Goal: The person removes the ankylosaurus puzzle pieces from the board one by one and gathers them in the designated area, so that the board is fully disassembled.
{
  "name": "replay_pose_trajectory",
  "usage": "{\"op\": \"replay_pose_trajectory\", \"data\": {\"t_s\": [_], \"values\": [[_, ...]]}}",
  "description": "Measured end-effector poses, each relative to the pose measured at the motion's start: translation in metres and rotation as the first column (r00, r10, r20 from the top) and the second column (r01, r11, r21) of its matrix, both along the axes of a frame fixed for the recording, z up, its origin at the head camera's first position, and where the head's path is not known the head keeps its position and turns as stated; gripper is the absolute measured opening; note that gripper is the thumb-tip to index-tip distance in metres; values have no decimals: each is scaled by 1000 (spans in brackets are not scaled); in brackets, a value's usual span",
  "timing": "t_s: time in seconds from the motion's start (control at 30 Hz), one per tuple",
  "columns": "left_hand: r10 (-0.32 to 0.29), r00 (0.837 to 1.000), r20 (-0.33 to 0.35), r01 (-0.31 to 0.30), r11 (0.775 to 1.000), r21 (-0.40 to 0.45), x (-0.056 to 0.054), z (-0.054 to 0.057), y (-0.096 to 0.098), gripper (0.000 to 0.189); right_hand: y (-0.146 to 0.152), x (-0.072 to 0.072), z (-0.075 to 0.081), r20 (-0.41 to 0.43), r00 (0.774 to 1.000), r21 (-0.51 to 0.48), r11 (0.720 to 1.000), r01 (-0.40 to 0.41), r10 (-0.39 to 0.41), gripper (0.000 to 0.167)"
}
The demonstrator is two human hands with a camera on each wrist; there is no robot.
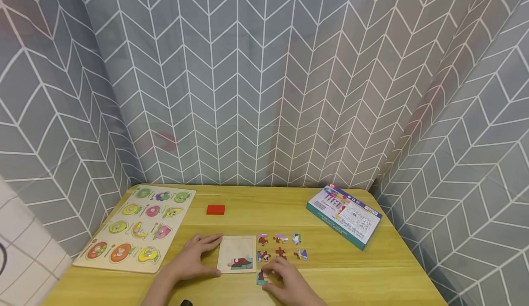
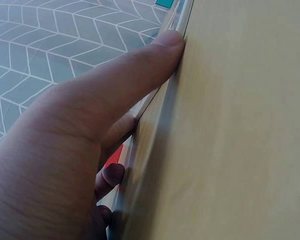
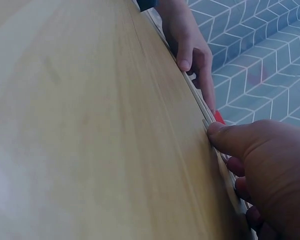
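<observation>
A small square wooden puzzle tray lies flat on the table, with joined brown and green pieces in its lower right. My left hand spans the tray's left side, index finger near the upper corner and thumb at the lower one. In the left wrist view, the straight thumb lies along the edge. Just off the tray's lower right corner, my right hand pinches a brown and green puzzle piece at table level. Several loose jigsaw pieces are spread in rows right of the tray.
A large fruit puzzle board lies at the left of the wooden table. Behind the tray is a red block. A puzzle box lies at the back right. A patterned curtain borders the table's far edge.
</observation>
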State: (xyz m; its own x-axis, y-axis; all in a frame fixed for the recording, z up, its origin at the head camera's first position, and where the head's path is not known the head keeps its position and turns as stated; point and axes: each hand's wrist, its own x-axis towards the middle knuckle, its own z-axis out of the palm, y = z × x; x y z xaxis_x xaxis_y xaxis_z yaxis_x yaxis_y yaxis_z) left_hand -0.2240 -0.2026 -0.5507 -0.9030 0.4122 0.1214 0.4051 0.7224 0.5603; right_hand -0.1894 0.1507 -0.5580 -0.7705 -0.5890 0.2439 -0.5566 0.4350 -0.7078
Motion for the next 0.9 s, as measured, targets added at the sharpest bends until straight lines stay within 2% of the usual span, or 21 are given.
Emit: {"op": "replay_pose_trajectory", "data": {"t_s": [0.23, 0.37, 0.63, 0.77, 0.9], "values": [[1, 1000, -9, -1, 1000, -1, -1, 0, 0, 97, 1, -1, 0, -11, 1000, -3, 1000, -9, 9, 33], [4, 1000, 1, -4, 1000, 0, -1, 0, 0, 97, 3, -2, 3, 20, 1000, 12, 1000, 10, -10, 37], [23, 1000, 8, -23, 1000, -1, 0, -2, 0, 97, 1, -6, 23, 33, 998, 63, 997, 54, -57, 36], [17, 1000, -3, -17, 1000, -3, -1, -3, 0, 97, -5, -13, 32, 46, 996, 68, 995, 72, -76, 38], [14, 1000, 2, -14, 1000, -4, -2, -4, 0, 98, -12, -21, 39, 23, 997, 57, 996, 66, -68, 41]]}}
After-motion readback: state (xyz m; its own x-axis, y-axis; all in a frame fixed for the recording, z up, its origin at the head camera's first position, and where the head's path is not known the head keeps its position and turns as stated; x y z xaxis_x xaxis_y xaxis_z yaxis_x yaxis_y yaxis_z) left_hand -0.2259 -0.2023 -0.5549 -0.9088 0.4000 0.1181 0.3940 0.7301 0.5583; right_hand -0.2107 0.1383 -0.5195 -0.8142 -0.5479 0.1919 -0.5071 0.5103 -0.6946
